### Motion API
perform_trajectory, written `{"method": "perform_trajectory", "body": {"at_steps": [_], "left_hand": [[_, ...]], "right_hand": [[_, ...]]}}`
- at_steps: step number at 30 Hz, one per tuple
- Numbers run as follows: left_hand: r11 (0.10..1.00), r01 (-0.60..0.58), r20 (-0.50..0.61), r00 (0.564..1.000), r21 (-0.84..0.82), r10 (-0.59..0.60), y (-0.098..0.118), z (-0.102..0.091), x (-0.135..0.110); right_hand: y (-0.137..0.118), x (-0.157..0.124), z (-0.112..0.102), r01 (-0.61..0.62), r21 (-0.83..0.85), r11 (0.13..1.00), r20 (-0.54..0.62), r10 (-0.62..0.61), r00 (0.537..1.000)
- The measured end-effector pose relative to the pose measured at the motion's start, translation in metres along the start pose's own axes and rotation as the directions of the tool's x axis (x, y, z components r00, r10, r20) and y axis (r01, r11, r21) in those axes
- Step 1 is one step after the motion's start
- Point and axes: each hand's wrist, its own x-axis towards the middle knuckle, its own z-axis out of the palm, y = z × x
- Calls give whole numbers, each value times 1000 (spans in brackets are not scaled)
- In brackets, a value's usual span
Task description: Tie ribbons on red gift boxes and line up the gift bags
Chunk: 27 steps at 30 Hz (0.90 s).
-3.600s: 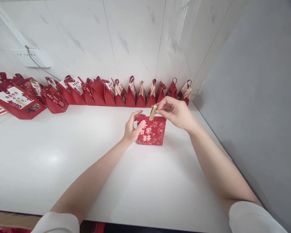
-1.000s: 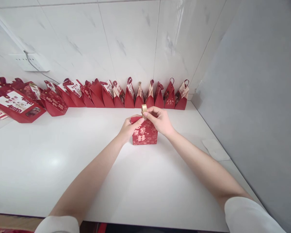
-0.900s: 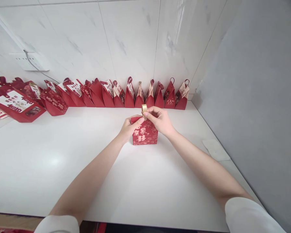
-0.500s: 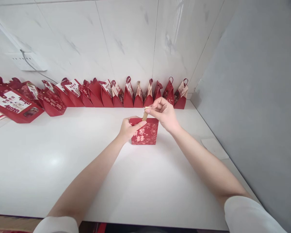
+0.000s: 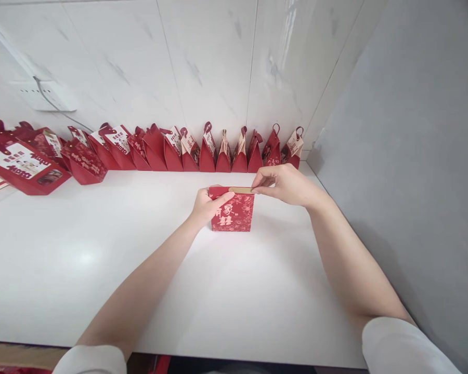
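A small red gift box [image 5: 234, 215] with gold characters stands upright on the white table [image 5: 140, 270], a little right of centre. My left hand [image 5: 208, 203] grips its top left corner, thumb on the front face. My right hand [image 5: 286, 184] pinches the right end of a gold strip [image 5: 239, 190] that lies flat along the box's top edge. Both forearms reach in from the bottom of the view.
A row of several closed red gift boxes [image 5: 203, 153] with tags lines the tiled back wall. Larger red boxes [image 5: 21, 166] lie at the far left. A grey wall [image 5: 405, 156] bounds the table on the right. A wall socket [image 5: 47, 96] sits upper left.
The gold strip stood up above the box, held by my right hand; it now lies flat along the top edge. My right hand has moved right and lower. My left hand keeps its grip.
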Motion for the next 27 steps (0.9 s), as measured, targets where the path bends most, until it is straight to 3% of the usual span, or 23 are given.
{"method": "perform_trajectory", "body": {"at_steps": [7,11,18,23,27], "left_hand": [[999,-13,70,997,-44,16,5,0,-1],[998,18,48,999,-61,-15,8,-1,-1],[997,-73,4,997,-8,73,8,1,-2],[992,-129,33,991,-4,129,6,1,-1],[989,-144,64,987,-44,147,4,-3,1]], "right_hand": [[7,3,8,-67,49,997,111,61,992],[5,3,8,1,11,1000,92,-2,996],[7,2,9,55,-54,997,69,-51,996],[1,4,21,204,-59,977,30,-202,979],[0,7,33,314,-192,930,-25,-325,945]]}}
